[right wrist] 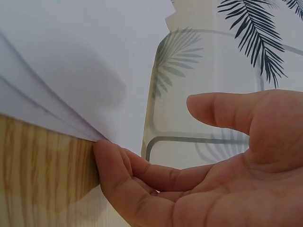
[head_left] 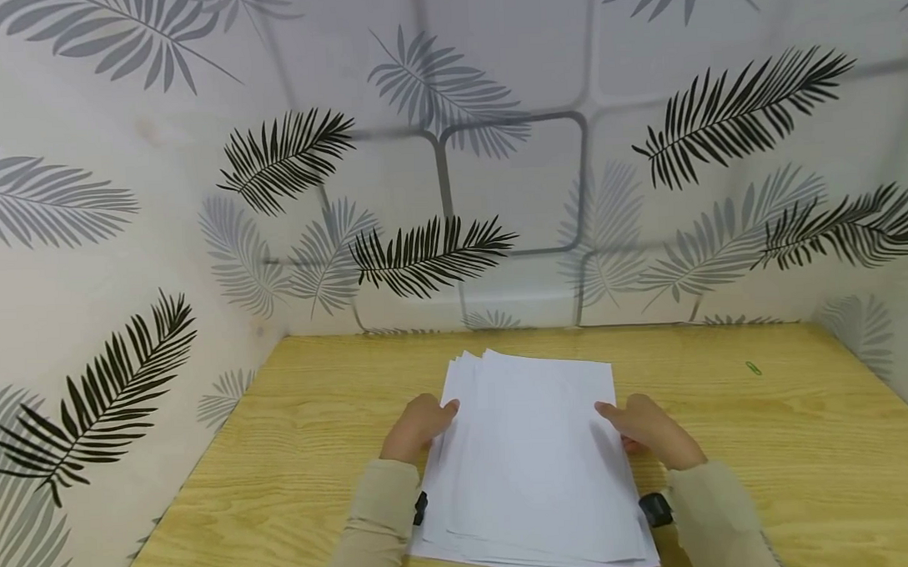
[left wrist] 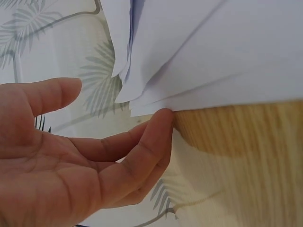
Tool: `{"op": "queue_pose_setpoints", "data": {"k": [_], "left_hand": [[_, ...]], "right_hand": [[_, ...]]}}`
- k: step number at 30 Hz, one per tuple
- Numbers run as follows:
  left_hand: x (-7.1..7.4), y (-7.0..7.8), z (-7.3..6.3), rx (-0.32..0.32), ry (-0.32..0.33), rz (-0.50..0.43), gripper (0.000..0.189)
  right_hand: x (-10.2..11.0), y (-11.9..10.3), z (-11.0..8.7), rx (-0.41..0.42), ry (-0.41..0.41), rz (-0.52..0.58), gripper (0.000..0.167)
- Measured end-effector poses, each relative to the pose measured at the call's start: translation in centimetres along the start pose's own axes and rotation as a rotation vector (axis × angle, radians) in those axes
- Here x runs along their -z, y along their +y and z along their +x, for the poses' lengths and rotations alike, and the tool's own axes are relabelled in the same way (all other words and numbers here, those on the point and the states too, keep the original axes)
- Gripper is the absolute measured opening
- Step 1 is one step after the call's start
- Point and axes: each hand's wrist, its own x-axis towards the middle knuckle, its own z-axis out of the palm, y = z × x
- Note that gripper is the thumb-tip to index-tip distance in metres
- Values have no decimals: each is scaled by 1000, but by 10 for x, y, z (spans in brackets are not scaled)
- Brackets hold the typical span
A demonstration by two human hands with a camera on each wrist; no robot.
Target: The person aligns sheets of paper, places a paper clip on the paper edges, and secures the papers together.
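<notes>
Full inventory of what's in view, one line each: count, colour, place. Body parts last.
paper: several sheets in an uneven stack (exact count can't be told), white, mid-table between the hands
paper clip: 1, green, on the table, right of the paper and toward the back
table: 1, yellow wood grain, under the paper
walls: 3 sides, pale with black and grey leaf print, behind and on both sides
wrist devices: 2, black, one per wrist
sleeves: 2, beige, on the forearms
left grip: 1, bare, at the paper's left edge
right grip: 1, bare, at the paper's right edge
</notes>
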Motion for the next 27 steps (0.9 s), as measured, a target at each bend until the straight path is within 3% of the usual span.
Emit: {"op": "queue_pose_setpoints", "data": {"k": [10, 17, 27], "left_hand": [[-9, 6, 4, -7, -10, 1, 46], [-12, 10, 3, -9, -20, -67, 50], [-16, 11, 6, 11, 12, -51, 49]], "right_hand": [[-4, -3, -1, 18, -5, 25, 47], [-7, -4, 2, 21, -4, 41, 47], [-8, -6, -1, 44, -4, 71, 40]]}}
